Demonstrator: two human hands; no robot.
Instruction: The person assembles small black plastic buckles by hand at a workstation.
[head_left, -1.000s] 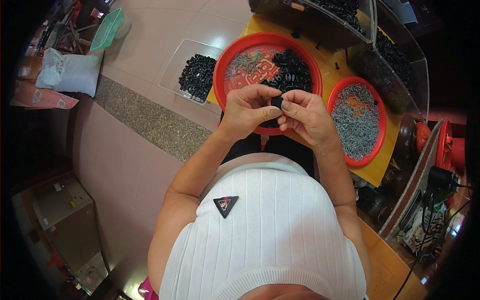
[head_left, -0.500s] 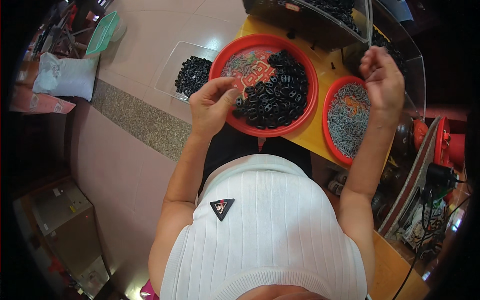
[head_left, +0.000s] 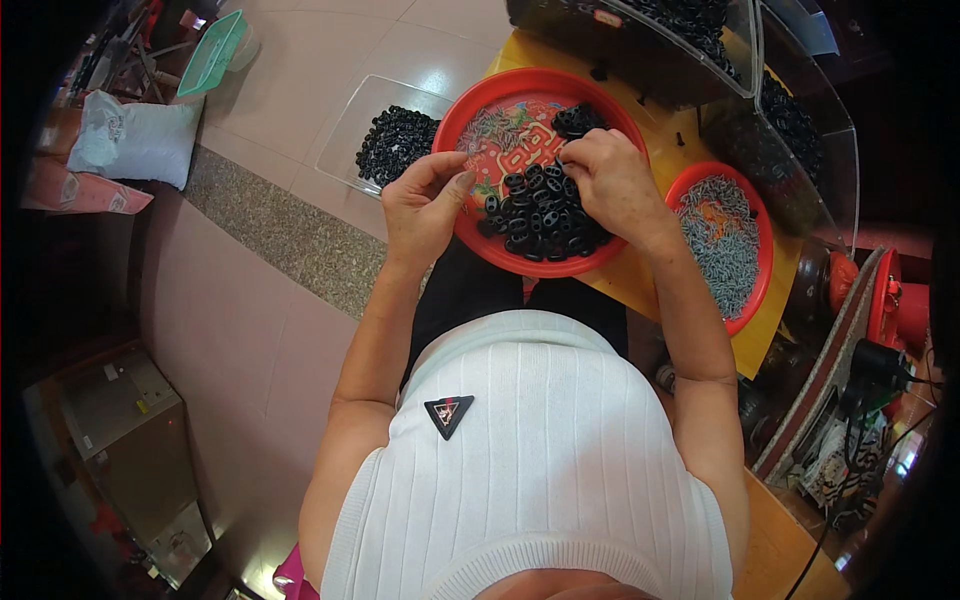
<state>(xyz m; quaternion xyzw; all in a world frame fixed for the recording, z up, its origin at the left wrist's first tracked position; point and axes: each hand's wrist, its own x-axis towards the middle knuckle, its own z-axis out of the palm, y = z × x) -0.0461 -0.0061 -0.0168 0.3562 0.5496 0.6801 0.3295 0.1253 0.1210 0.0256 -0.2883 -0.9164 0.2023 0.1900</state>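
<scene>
There are two hands [head_left: 424, 208] [head_left: 614, 180] and two red trays [head_left: 540, 268] [head_left: 767, 245].

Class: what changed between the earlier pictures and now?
The right hand swung out right, then back to the black parts in the big red tray; the left hand moved left to its edge. They no longer hold a piece between them. The small red tray stayed put.

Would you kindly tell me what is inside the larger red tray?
The tray holds heaped black parts and, at its far left, scattered grey pieces. Its patterned bottom shows between them. What lies beneath the black parts and right hand is covered.
</scene>
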